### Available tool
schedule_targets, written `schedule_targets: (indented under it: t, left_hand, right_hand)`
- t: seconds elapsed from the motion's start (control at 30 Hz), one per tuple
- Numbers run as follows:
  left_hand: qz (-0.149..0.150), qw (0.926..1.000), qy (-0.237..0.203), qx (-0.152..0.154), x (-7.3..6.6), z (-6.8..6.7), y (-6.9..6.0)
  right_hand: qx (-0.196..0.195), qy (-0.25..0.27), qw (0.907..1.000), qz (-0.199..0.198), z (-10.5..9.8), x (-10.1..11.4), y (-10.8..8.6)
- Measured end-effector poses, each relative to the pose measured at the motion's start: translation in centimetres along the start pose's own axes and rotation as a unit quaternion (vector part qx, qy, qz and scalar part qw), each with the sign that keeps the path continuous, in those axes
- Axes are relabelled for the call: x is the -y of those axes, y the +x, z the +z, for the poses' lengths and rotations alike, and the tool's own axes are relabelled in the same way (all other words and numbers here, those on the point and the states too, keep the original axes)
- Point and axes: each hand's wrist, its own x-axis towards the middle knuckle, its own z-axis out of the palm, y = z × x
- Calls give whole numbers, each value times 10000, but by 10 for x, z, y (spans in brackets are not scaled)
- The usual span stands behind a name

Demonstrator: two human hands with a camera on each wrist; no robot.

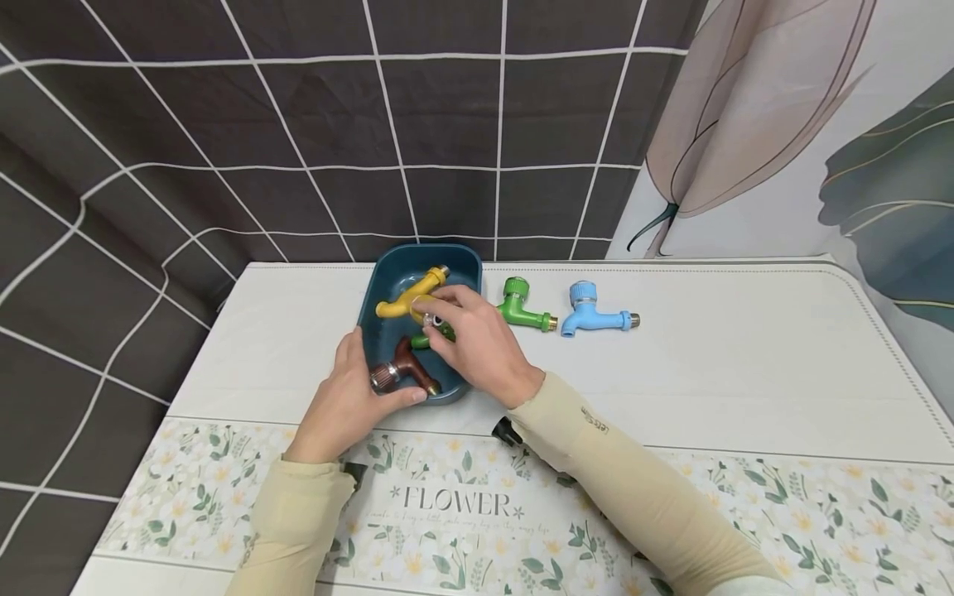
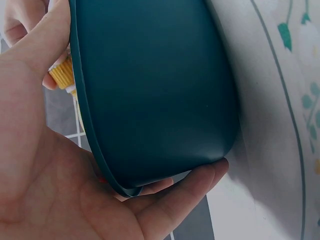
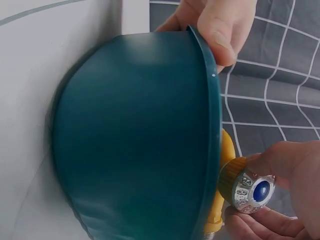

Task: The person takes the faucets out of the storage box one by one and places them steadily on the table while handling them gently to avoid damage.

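Note:
A dark teal plastic basin (image 1: 382,277) stands near the wall. My left hand (image 1: 346,406) grips its near left corner, thumb along the rim and fingers against the outer side. Over the basin, my right hand (image 1: 477,339) pinches the ribbed knob of a yellow faucet (image 1: 402,305). In the right wrist view that knob (image 3: 234,177) shows a silver face with a blue centre, just beyond the rim. Inside the basin lies a brown faucet (image 1: 406,362) with a brass-coloured end. A green faucet (image 1: 421,341) beside it is mostly hidden by my right hand.
Right of the basin, another green faucet (image 1: 522,310) and a light blue faucet (image 1: 592,314) lie on the white table covering (image 1: 745,356). A floral strip with lettering runs along the front. Behind stands a dark wall hanging (image 1: 447,108) with a white grid.

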Motion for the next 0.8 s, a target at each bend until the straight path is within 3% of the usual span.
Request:
schedule_targets:
  t: [0.8]
  left_hand:
    - [-137, 9999, -20, 34, 1, 0, 1]
  right_hand:
    - [-570, 23, 9984, 39, -25, -3, -22]
